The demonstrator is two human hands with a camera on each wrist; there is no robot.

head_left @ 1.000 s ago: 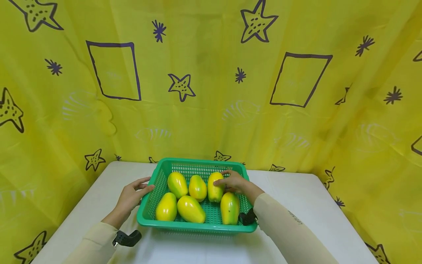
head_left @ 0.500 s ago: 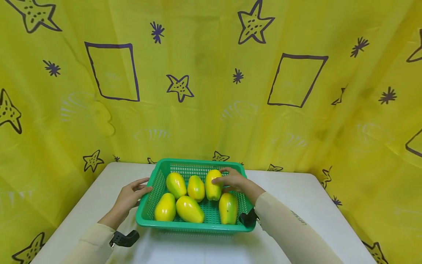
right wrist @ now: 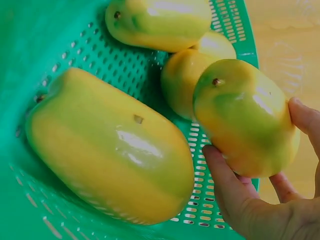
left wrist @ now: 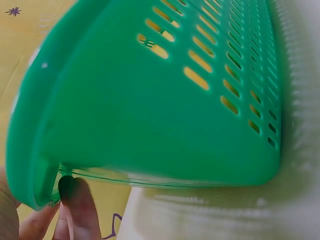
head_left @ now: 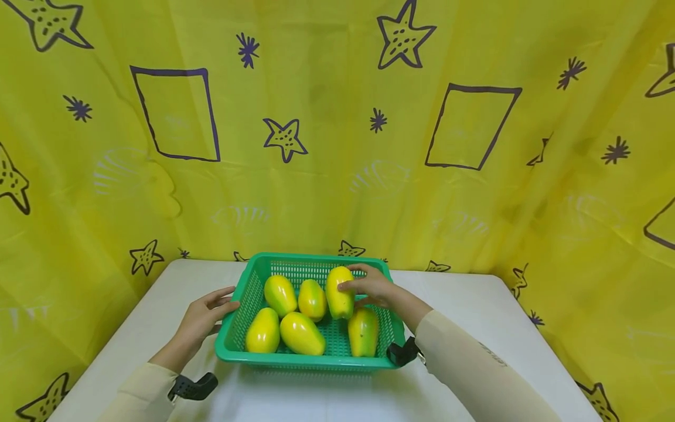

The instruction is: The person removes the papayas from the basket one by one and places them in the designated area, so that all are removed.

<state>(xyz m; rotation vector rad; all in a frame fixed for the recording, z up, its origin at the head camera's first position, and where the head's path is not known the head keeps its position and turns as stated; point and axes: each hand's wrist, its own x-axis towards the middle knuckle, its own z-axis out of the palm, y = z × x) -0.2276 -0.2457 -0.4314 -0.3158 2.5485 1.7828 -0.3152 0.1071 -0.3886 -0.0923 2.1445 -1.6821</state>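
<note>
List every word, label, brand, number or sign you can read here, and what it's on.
Right sleeve: a short line of dark print, too small and blurred to read.
Green basket: no text seen.
Yellow-green fruits: a small dark mark on one, but no letters to be made out.
Yellow backdrop: stars, bursts and four-sided outlines, no words or numbers.
</note>
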